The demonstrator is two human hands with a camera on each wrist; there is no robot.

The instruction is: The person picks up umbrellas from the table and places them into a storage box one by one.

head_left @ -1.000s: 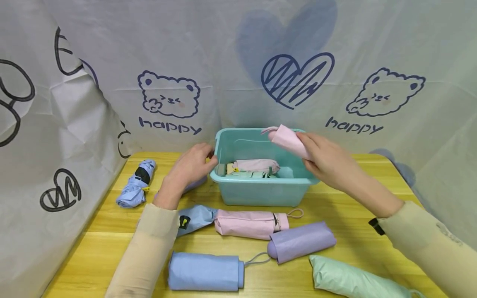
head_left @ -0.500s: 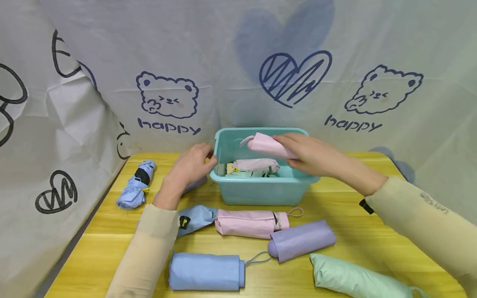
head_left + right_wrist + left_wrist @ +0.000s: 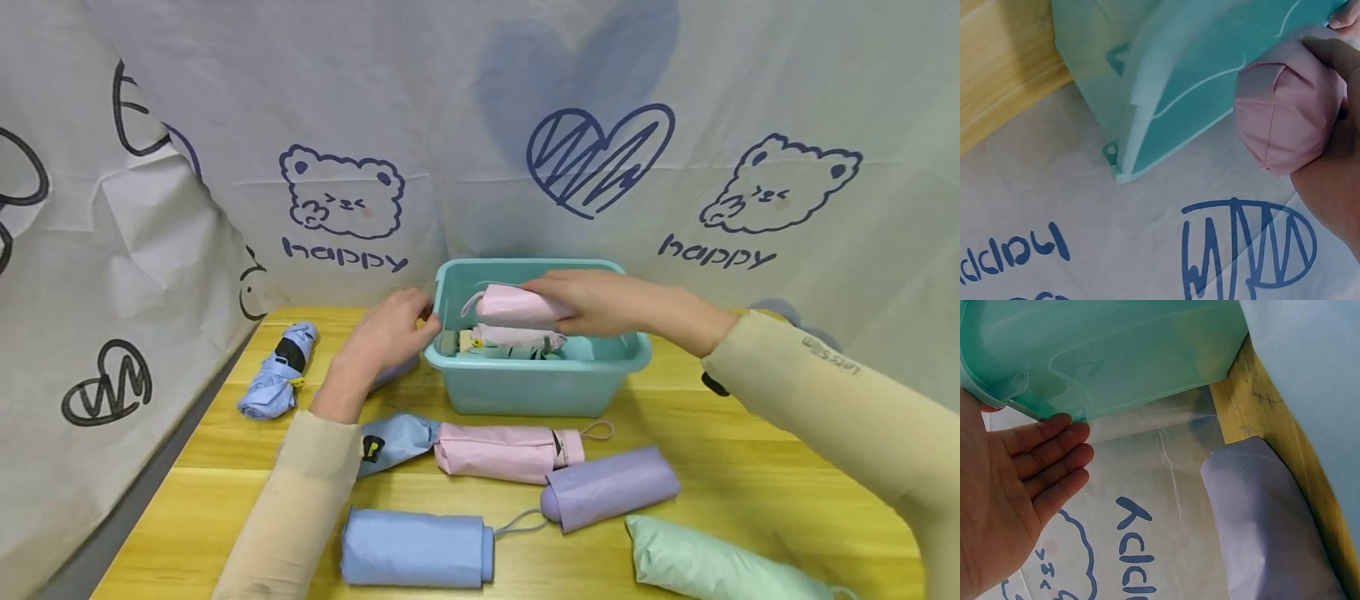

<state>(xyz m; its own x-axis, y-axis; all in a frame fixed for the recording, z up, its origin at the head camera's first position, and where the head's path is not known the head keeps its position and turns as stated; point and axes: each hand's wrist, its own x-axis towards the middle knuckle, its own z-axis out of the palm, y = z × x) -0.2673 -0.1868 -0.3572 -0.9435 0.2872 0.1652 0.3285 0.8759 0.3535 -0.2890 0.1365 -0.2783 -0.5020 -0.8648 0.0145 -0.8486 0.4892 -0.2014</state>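
Right hand (image 3: 600, 302), thumb and fingers clamped on a pink umbrella (image 3: 513, 306), which lies nearly level over the opening of the teal bin (image 3: 525, 392); left hand (image 3: 386, 333), fingers nearly straight and side by side, touching the bin's left end; pale umbrella (image 3: 510, 336), lying inside the bin; purple umbrella (image 3: 611, 489), mint umbrella (image 3: 712, 557), both on the table (image 3: 772, 467), nearer the person than the bin.

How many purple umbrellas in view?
2: one purple umbrella between the bin and green umbrella; another purple umbrella left of the bin, partly behind the left hand. Others may be hidden.
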